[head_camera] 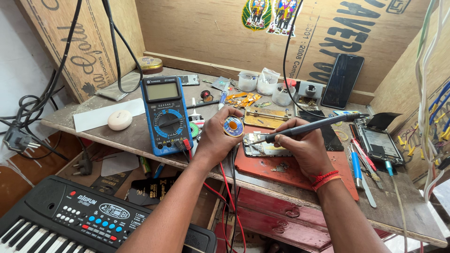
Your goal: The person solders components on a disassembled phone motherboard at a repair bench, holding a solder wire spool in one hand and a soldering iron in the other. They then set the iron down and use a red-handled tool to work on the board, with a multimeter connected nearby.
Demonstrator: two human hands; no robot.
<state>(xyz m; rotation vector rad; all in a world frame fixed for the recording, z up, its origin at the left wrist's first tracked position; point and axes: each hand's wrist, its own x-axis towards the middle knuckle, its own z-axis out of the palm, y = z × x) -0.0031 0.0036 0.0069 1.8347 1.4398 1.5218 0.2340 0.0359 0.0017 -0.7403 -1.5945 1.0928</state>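
Right hand (307, 147) holds soldering iron (311, 127) tip-left, lengthwise left-right.

Both forearms reaching up from the lower edge toward the middle, bare to the wrists, converging. Left hand (216, 136) curled, back toward the camera, thumb and fingers closed around a small round item at the fingertips. Right hand (302, 147) just beside it, apart, fingers pinched in a pen grip on a slim dark tool, red thread band at the wrist.

Bright even daylight, soft shadows, sharp, edges perhaps bowed
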